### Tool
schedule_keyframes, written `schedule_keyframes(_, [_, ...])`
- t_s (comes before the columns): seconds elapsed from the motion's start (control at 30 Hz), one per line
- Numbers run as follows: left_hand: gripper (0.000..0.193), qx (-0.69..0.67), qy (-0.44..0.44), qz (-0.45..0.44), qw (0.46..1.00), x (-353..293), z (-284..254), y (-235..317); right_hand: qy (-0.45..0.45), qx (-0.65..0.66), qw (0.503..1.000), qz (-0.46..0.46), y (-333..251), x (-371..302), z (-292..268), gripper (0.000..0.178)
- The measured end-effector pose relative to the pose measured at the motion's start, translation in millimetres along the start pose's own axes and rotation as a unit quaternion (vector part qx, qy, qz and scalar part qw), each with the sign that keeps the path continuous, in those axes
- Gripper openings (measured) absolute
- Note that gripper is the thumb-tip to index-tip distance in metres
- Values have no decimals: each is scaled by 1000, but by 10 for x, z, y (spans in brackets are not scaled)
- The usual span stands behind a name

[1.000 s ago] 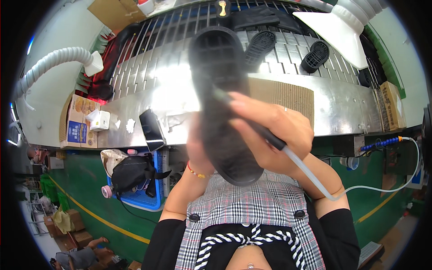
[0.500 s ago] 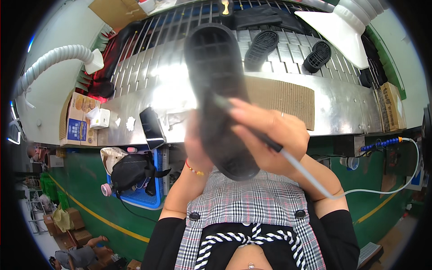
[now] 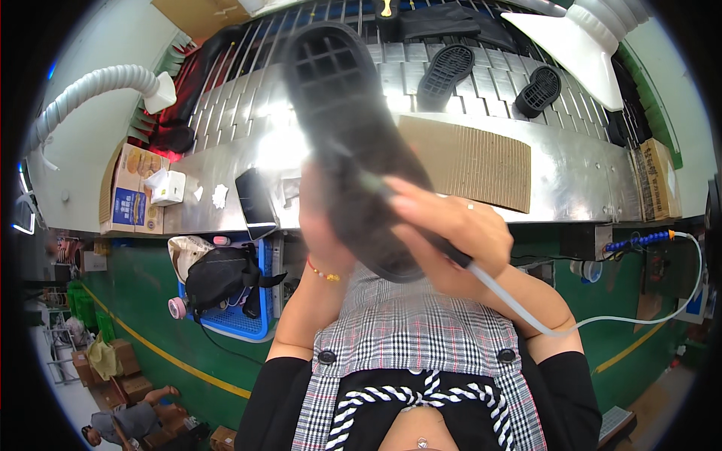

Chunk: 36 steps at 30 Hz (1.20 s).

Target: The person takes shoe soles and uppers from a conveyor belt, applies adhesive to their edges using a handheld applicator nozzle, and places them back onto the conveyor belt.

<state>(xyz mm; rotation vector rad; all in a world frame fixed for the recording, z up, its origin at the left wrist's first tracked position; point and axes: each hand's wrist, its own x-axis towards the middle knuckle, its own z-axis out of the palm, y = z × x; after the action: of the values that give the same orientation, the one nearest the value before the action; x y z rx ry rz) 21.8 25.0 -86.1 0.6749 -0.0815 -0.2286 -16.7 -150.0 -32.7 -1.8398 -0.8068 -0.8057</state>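
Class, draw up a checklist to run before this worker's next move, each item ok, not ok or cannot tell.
1. Left hand supporting black sole: ok.
2. Right hand gripping black tool: ok.
3. Tool tip touching sole: cannot tell, blurred.
4. Pale hose joined to tool: ok.
5. Hose clear of right forearm: not ok, it crosses it in this view.
6. Cardboard sheet on metal bench: ok.

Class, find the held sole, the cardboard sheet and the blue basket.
Held sole [image 3: 356,143], head view: its middle.
Cardboard sheet [image 3: 475,162], head view: its ridged face.
Blue basket [image 3: 266,310], head view: its right rim.
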Motion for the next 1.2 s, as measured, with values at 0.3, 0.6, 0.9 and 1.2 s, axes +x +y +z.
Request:
schedule_keyframes(0.3, [83,21,-17,30,999,35,42,87,4,40,999,16,-76,-17,47,32])
schedule_keyframes(0.6, [66,-84,-95,59,990,39,44,157,-55,109,990,69,-88,-27,1,28])
schedule_keyframes(0.9, [73,-61,-103,38,992,26,62,245,-130,182,970,100,-100,-86,-127,26])
schedule_keyframes(1.2, [78,51,-5,74,996,73,-75,293,-110,193,959,175,-58,-144,-161,22])
